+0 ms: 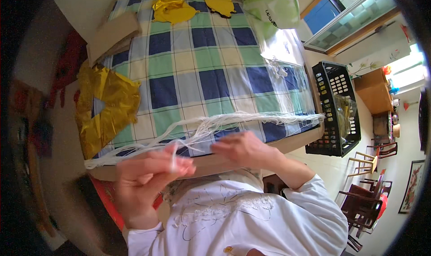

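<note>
A long loose bundle of white strings [242, 117] lies along the near edge of a bed covered with a checked cloth [213, 81]. My left hand [152, 168], blurred by motion, is closed in a pinch just in front of the bundle's left part. A white strand runs over its fingers. To its right, my right hand [242, 150] hovers close to the strings, fingers pointing left. Motion smears those fingers, and whether they hold a strand does not show. At the bed's left side lies a flat, shaped piece of gold foil [121, 92].
More gold foil pieces [179, 9] lie at the far end, near a green and white plastic bag [276, 9]. A cardboard piece [112, 38] rests at the left. Right of the bed stands a black plastic crate [330, 81]; wooden chairs [363, 200] are farther off.
</note>
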The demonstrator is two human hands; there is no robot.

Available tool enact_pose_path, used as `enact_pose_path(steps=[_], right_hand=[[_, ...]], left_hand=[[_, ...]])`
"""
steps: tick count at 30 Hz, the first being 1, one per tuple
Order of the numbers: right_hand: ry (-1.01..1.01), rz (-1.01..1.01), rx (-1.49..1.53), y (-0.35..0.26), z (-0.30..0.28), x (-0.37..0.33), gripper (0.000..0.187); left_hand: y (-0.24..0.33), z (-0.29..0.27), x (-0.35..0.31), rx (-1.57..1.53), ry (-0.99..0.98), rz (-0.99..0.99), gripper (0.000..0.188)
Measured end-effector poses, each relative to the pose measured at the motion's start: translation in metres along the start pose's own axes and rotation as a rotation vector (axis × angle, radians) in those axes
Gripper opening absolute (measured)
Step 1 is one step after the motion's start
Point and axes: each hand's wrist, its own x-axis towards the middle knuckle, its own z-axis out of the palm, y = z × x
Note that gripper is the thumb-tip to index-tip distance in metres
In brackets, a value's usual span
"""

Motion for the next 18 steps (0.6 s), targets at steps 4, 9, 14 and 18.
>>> enact_pose_path(steps=[4,9,14,18], right_hand=[[0.479,0.202,0.223,0.021,-0.021,-0.002,0.032],[0.778,0.277,0.087,0.03,-0.048,-0.01,0.022],[0.325,0.128,0.066,0.034,-0.005,-0.002,0.028],[0.056,-0.29,-0.003,-0.023,0.03,-0.022,0.03]], left_hand=[[0.002,-0.022,-0.007,0.113,0.13,0.024,0.006],[-0.02,-0.038,-0.007,0.736,-0.351,0.038,0.008],[-0.036,0.004,-0.001,-0.716,-0.709,0.251,0.011],[-0.043,0.026,0.033,-0.139,0.235,0.162,0.004]])
